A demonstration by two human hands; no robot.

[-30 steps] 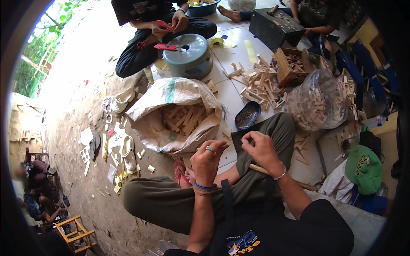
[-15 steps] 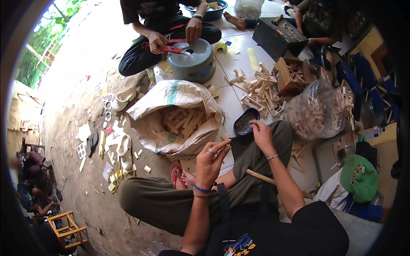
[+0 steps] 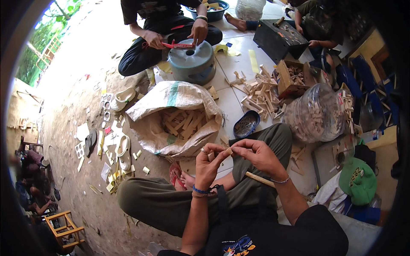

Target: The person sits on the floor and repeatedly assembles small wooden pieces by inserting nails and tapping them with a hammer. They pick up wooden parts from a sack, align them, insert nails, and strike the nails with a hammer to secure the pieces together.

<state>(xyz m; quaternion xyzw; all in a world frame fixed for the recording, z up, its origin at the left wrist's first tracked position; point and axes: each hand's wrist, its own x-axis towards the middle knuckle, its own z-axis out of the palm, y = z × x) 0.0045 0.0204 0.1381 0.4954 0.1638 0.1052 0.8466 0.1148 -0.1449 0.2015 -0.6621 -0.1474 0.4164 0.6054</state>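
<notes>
My left hand [image 3: 208, 167] is closed in a pinch on a small pale wooden piece [image 3: 229, 150], held above my lap. The fingertips of my right hand [image 3: 261, 161] meet it there, also pinched. Whatever sits between the right fingertips is too small to make out. Just beyond my hands, a blue oval dish [image 3: 255, 115] holds many thin grey metal bits that look like nails. A wooden stick [image 3: 259, 179], like a tool handle, lies across my right thigh, its other end hidden by my right forearm.
An open woven sack [image 3: 149, 100] of wooden pieces lies ahead to the left. Loose wooden pieces [image 3: 260, 91] are heaped beyond the dish, near a wooden box [image 3: 285, 87] and a clear plastic container [image 3: 314, 113]. Across from me, a person holds red-handled scissors over a grey-green stool [image 3: 194, 68].
My right hand has come back from the blue dish toward me, and its fingertips now meet those of my left hand at the wooden piece. The person opposite has shifted the scissors.
</notes>
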